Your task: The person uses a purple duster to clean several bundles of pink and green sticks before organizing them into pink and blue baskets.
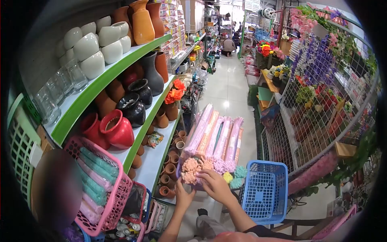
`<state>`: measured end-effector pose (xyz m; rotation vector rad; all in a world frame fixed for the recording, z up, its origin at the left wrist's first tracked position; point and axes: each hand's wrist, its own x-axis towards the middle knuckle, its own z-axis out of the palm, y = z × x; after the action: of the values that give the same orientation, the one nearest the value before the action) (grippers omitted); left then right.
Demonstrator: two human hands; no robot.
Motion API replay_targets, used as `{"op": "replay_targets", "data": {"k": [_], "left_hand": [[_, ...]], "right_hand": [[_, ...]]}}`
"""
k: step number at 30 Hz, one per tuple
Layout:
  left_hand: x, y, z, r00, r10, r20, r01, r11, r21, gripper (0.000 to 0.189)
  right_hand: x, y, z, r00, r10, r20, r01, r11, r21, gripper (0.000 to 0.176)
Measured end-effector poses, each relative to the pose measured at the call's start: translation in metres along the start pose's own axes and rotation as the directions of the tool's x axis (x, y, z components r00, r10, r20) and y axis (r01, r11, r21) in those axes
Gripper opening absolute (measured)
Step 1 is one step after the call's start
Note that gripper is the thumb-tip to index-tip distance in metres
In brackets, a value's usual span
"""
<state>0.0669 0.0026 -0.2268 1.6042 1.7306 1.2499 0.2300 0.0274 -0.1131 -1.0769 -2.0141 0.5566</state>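
Long wrapped bundles [213, 133] in pink, lilac and peach lie side by side, their fluffy ends toward me. My left hand [184, 196] is at the near left edge, just below the peach fluffy ends [191, 169]; what its fingers hold, if anything, is hidden. My right hand [215, 186] rests over the near ends, its curved fingers touching the peach and lilac tips. Yellow [227, 177] and mint green [238, 178] fluffy ends sit to the right of that hand.
A blue basket [264, 224] stands at right. On the left are a pink basket [121, 193] of wrapped bundles and shelves [107, 74] with pots and vases. A wire rack [322, 139] with artificial flowers is on the right. A person [228, 46] crouches far down the aisle.
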Motion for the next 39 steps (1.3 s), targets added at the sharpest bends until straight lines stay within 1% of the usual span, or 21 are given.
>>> {"op": "replay_targets", "data": {"k": [2,3,4,6,7,10,12,14,16,18,22,23,24,27,30,31,34,35,36,38,39], "left_hand": [[0.011,-0.012,0.011,1.0,0.026,-0.01,-0.025,0.998,0.062,0.078],[0.015,-0.02,0.018,0.998,0.034,-0.061,-0.031,0.998,0.049,0.075],[0.02,-0.026,0.02,0.997,0.037,-0.065,-0.034,0.998,0.048,0.075],[0.029,-0.036,0.021,0.997,0.029,0.069,-0.025,0.998,-0.063,0.065],[0.034,-0.034,0.02,0.998,0.052,0.039,-0.05,0.997,-0.05,0.053],[0.032,-0.021,0.013,1.0,0.008,0.002,-0.008,0.984,-0.18,0.049],[0.031,-0.02,0.007,1.0,0.025,-0.001,-0.025,0.989,-0.148,0.045],[0.026,-0.023,0.004,0.995,-0.092,0.041,0.1,0.96,-0.262,0.039],[0.025,-0.031,0.004,0.996,-0.089,0.01,0.089,0.958,-0.271,0.037],[0.025,-0.037,0.002,0.997,-0.032,-0.065,0.013,0.965,-0.262,0.036],[0.026,-0.031,-0.014,0.98,-0.024,-0.197,-0.034,0.958,-0.286,0.035],[0.028,-0.026,-0.023,0.967,0.109,-0.231,-0.135,0.986,-0.1,0.029],[0.027,-0.024,-0.031,0.966,0.109,-0.234,-0.135,0.986,-0.099,0.029],[0.022,0.015,-0.058,0.893,0.054,-0.448,-0.159,0.967,-0.201,0.029],[0.002,0.034,-0.079,0.877,-0.021,-0.479,-0.145,0.941,-0.306,0.028],[-0.005,0.049,-0.086,0.852,0.036,-0.522,-0.185,0.954,-0.236,0.028],[-0.04,0.052,-0.102,0.856,0.067,-0.512,-0.227,0.939,-0.257,0.028],[-0.052,0.057,-0.114,0.859,0.163,-0.486,-0.236,0.967,-0.094,0.03],[-0.064,0.061,-0.123,0.849,0.146,-0.508,-0.216,0.973,-0.081,0.03],[-0.093,0.069,-0.142,0.81,0.224,-0.542,-0.224,0.972,0.067,0.034],[-0.108,0.067,-0.149,0.815,0.178,-0.551,-0.19,0.981,0.037,0.04]], "right_hand": [[0.021,0.008,0.012,0.994,-0.112,-0.012,0.11,0.99,-0.084,0.026],[0.025,0.013,0.017,0.993,-0.076,0.095,0.088,0.988,-0.126,0.037],[0.029,0.017,0.023,0.992,-0.081,0.094,0.092,0.988,-0.127,0.037],[0.034,0.024,0.035,0.985,-0.078,0.154,0.126,0.936,-0.329,0.047],[0.034,0.026,0.038,0.982,-0.051,0.184,0.114,0.93,-0.349,0.054],[0.035,0.026,0.038,0.98,-0.039,0.194,0.112,0.919,-0.378,0.056],[0.034,0.029,0.039,0.977,-0.025,0.21,0.106,0.917,-0.385,0.058],[0.034,0.029,0.037,0.969,-0.025,0.246,0.132,0.893,-0.431,0.06],[0.034,0.027,0.037,0.972,-0.03,0.231,0.129,0.895,-0.428,0.059],[0.034,0.026,0.037,0.976,-0.038,0.212,0.127,0.895,-0.427,0.059],[0.034,0.025,0.038,0.984,-0.054,0.172,0.127,0.887,-0.445,0.059],[0.034,0.025,0.038,0.986,-0.053,0.157,0.119,0.888,-0.444,0.059],[0.033,0.025,0.04,0.986,-0.056,0.159,0.122,0.888,-0.444,0.059],[0.03,0.029,0.044,0.983,-0.11,0.144,0.171,0.832,-0.529,0.055],[0.028,0.031,0.048,0.983,-0.13,0.129,0.179,0.823,-0.539,0.054],[0.027,0.032,0.05,0.984,-0.117,0.136,0.171,0.84,-0.514,0.054],[0.02,0.023,0.049,0.986,-0.117,0.115,0.159,0.854,-0.495,0.052],[0.017,0.009,0.045,0.99,-0.108,0.093,0.138,0.887,-0.44,0.052],[0.012,-0.008,0.04,0.988,-0.123,0.092,0.151,0.893,-0.423,0.05],[-0.005,-0.045,0.032,0.978,-0.139,0.152,0.176,0.948,-0.266,0.048],[-0.015,-0.064,0.03,0.966,-0.139,0.219,0.159,0.984,-0.079,0.045]]}}
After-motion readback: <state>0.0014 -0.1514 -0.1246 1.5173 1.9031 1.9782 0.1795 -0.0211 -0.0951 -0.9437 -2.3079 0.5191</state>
